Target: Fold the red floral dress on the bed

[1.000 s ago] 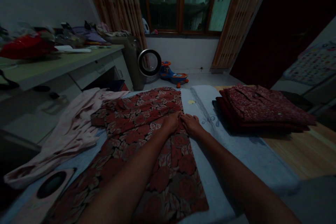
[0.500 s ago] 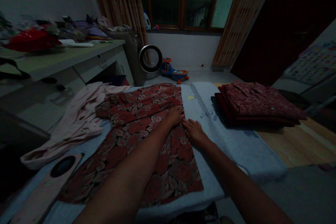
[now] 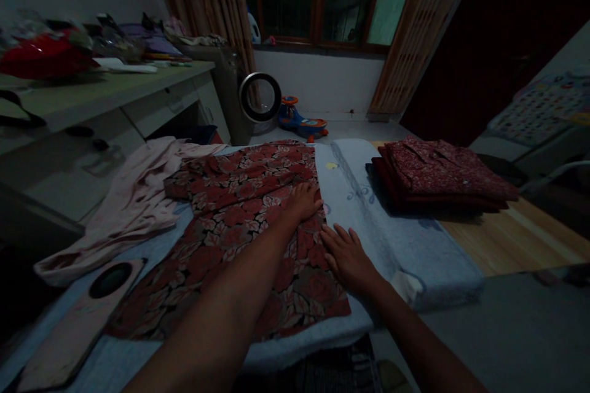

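Note:
A red floral garment (image 3: pixel 239 221) with a leaf and rose print lies spread over a light blue cloth (image 3: pixel 341 184). My left hand (image 3: pixel 303 201) rests flat on the garment close to its right edge, fingers stretched out. Just nearer to me, my right hand (image 3: pixel 348 255) lies with its fingers spread on that same edge, its palm over the blue cloth. Neither hand grips anything. My left forearm covers part of the garment's lower half.
A stack of folded dark red clothes (image 3: pixel 442 175) sits at the right, partly on a wooden tabletop (image 3: pixel 530 233). At the left lie a pale pink garment (image 3: pixel 133 196) and a pink board with a dark oval (image 3: pixel 78 331). Beyond stand a cluttered desk (image 3: pixel 115 83) and a blue ride-on toy (image 3: pixel 299 123).
My right hand has slid toward me along the garment's edge, and its fingers have spread. My left hand stays near the same spot. The view has shifted slightly.

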The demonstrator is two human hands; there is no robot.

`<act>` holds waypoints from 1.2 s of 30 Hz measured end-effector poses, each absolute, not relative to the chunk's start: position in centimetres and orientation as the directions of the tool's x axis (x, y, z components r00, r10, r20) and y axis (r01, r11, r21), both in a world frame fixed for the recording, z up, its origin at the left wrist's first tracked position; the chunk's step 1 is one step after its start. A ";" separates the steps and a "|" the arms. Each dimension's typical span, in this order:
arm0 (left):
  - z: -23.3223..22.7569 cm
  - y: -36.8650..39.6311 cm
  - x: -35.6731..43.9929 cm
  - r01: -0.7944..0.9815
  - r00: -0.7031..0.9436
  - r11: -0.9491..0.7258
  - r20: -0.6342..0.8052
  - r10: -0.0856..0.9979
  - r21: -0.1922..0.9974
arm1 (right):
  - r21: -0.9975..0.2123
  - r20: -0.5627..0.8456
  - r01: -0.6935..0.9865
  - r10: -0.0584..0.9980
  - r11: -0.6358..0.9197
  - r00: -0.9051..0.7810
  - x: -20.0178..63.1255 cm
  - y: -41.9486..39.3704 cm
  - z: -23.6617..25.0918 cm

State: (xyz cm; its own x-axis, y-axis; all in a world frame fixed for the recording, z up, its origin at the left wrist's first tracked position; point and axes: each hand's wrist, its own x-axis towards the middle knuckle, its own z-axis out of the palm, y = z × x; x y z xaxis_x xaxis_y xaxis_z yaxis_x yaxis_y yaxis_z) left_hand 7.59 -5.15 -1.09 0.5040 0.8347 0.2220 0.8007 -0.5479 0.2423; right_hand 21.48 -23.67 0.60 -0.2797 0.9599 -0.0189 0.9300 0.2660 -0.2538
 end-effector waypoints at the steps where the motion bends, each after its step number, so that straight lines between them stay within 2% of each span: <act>1: -1.1 -5.2 7.6 0.799 0.505 -0.550 0.224 0.833 0.244 | -0.257 -0.019 0.929 0.959 0.268 -0.282 21.5 -24.3 0.6; 8: -0.6 -5.4 7.7 0.800 0.522 -0.566 0.232 0.821 0.200 | -0.258 0.004 0.922 0.954 0.289 -0.299 21.6 -27.9 0.3; 14: 0.7 -6.7 7.8 0.779 0.562 -0.620 0.332 0.758 0.096 | -0.230 0.022 0.928 0.955 0.293 -0.296 21.5 -28.6 0.3; 21: 0.0 -9.6 7.7 0.729 0.623 -0.666 0.246 0.742 0.160 | -0.238 0.012 0.928 0.957 0.285 -0.291 21.4 -28.5 0.5; 28: -1.2 -11.5 8.0 0.736 0.599 -0.660 0.307 0.739 0.153 | -0.238 0.012 0.929 0.957 0.285 -0.290 21.3 -30.3 0.0; 36: -1.2 -11.6 7.9 0.741 0.597 -0.656 0.306 0.742 0.144 | -0.263 0.047 0.924 0.961 0.276 -0.274 21.4 -32.5 -0.5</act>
